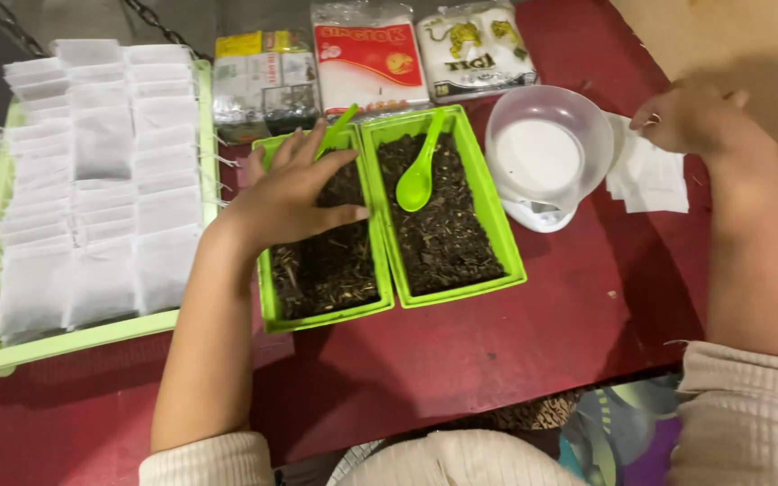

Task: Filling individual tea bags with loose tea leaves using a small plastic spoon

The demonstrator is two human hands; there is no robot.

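On the dark red worktop (pixel 461 351) sit two green trays of dried leaves. The left hand (pixel 290 193) rests open over the left tray (pixel 321 270). The right hand (pixel 691 117), grip loosely curled, touches white paper bags (pixel 650 175) beside a clear bowl (pixel 547 148).

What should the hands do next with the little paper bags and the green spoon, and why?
Probably the right hand lifts one empty bag from the white stack it touches. The left hand rests open over the left tray of dried leaves, holding nothing, and one green spoon lies free in the right tray.
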